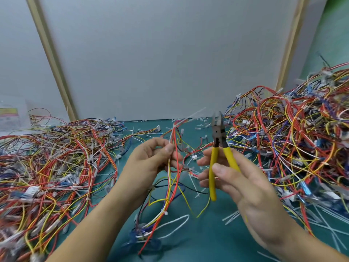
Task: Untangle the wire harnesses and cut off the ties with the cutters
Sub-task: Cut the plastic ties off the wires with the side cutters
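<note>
Wire harness [171, 188] pinched in the left hand [149, 159], right hand [245, 184] gripping the yellow-handled cutters [218, 140], blades parted. I'd nip only the white tie [188, 117], never the insulation.

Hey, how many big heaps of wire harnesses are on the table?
2: the left heap and the right heap; more may lie outside the frame.

Yellow-handled cutters [218, 135] upright, blades apart — beside a raised red-yellow wire harness [174, 142], white tie [188, 118] protruding.
</note>
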